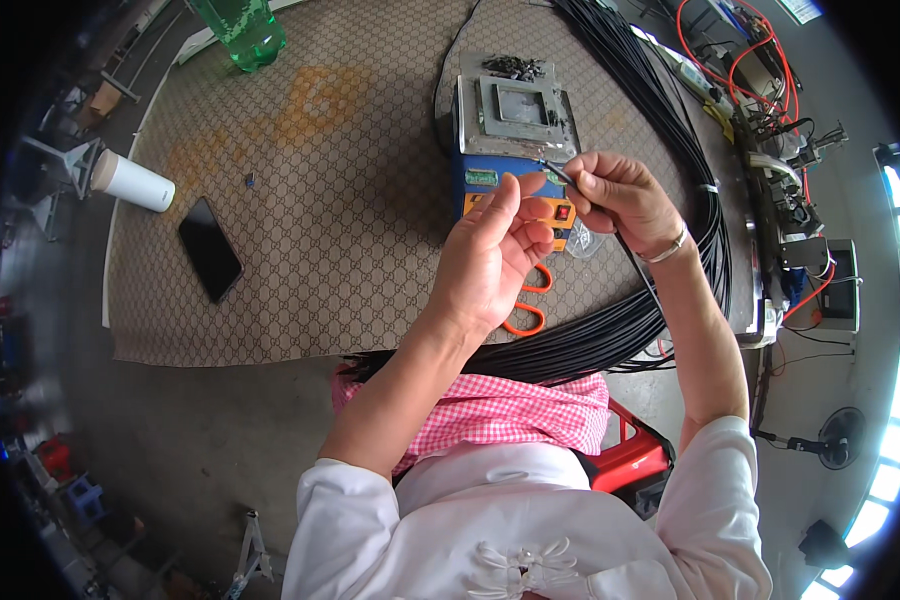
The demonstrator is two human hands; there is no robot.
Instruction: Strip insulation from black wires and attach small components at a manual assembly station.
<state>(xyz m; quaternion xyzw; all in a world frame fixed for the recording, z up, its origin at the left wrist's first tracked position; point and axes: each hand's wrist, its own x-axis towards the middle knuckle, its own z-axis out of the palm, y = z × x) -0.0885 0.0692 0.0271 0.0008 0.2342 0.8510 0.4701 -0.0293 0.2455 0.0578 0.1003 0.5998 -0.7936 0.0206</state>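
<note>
My right hand [622,198] pinches the end of a thin black cable [638,262], whose bare tip points left toward the blue and orange box machine [510,130]. My left hand [495,255] hovers just left of it, thumb and fingers loosely curled and apart, holding nothing that I can see. A large bundle of black cables [670,150] curves from the top of the table down across my lap. Orange-handled scissors [532,300] lie partly hidden under my left hand.
The patterned brown table mat [300,200] carries a black phone [210,248], a white cup on its side [133,181] and a green bottle [242,30]. Red wires and equipment [760,70] crowd the right. A red stool [630,455] stands below.
</note>
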